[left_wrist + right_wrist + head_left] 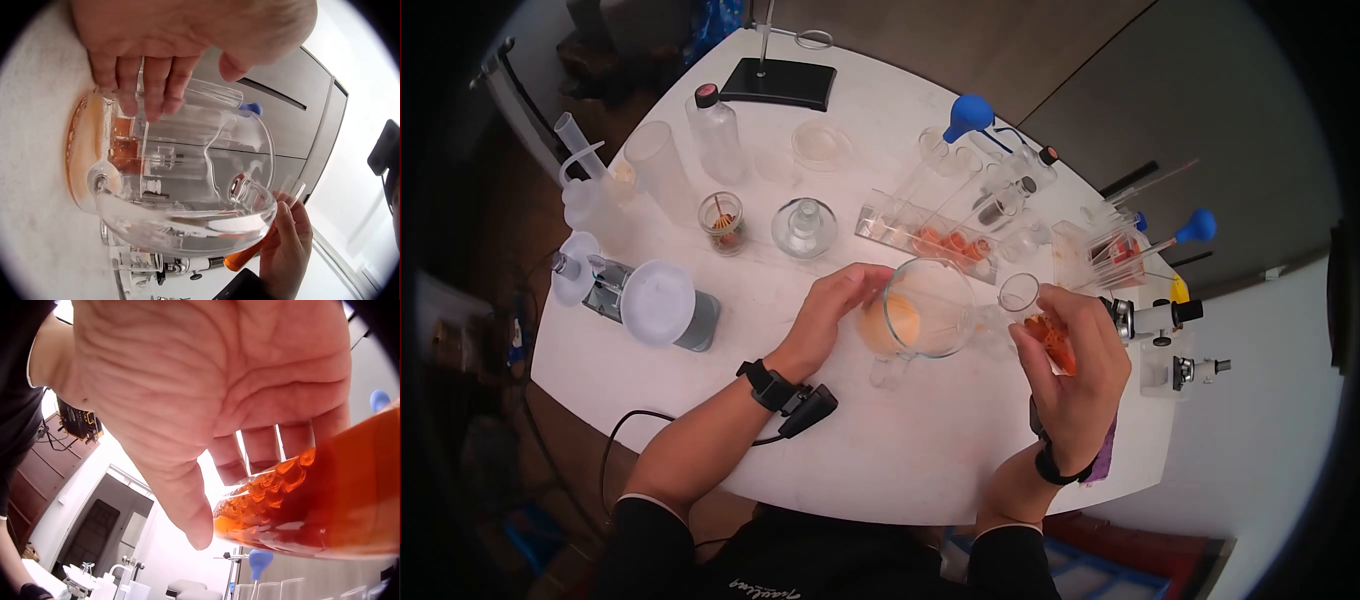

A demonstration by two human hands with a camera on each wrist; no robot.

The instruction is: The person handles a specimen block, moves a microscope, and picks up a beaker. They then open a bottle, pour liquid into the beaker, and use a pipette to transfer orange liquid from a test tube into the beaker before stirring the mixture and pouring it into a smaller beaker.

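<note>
A clear glass jug [940, 310] with a handle stands in front of me on the white table, pale orange liquid [895, 322] in its bottom. The left hand [837, 305] rests its fingers along the jug's side, nearly straight in the left wrist view, thumb apart. My right hand [1082, 365] grips a test tube [1055, 345] of orange-red liquid between thumb and fingers. It tilts beside the jug at the right, its round rim showing in the head view. Bubbles [269, 487] gather in its liquid in the right wrist view.
Behind the jug stands a clear rack [890, 235] of test tubes, some with orange liquid. A glass lamp-like vessel [805, 230], a jar [722, 225] and a balance [660, 305] stand at left. Pipettes with blue bulbs [1197, 226] and a microscope [1145, 318] are at right.
</note>
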